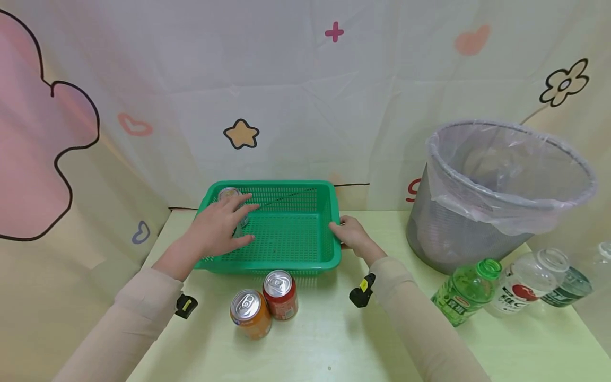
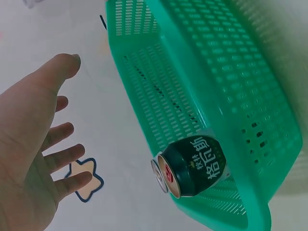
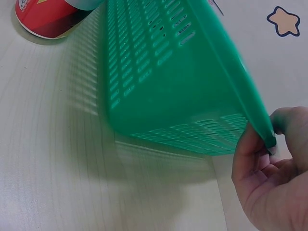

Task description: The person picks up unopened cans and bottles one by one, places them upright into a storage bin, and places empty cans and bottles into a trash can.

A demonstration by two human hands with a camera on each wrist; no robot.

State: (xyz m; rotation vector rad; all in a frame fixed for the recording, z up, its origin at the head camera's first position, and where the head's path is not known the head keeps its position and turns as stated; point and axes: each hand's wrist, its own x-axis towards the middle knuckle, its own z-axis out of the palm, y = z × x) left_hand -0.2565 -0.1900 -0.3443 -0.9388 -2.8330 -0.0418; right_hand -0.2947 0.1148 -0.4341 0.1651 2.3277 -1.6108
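Note:
A green plastic basket (image 1: 281, 263) stands at the back of the table. My right hand (image 1: 352, 234) pinches its right rim between thumb and curled fingers, as the right wrist view shows (image 3: 276, 168). Over the basket's left end, my left hand (image 1: 217, 225) hovers with fingers spread and nothing in its grasp. A dark green drink can (image 2: 192, 166) stands inside the basket at the left end, partly hidden under that hand in the head view. In front of the basket, an orange can (image 1: 251, 314) and a red can (image 1: 280, 295) stand side by side.
At the right stands a grey mesh bin (image 1: 420, 239) lined with a clear plastic bag (image 1: 520, 209). Before it are a green-tinted bottle (image 1: 465, 292), a clear bottle with a red-marked label (image 1: 527, 284) and another bottle (image 1: 568, 287). A patterned curtain (image 1: 286, 79) hangs behind.

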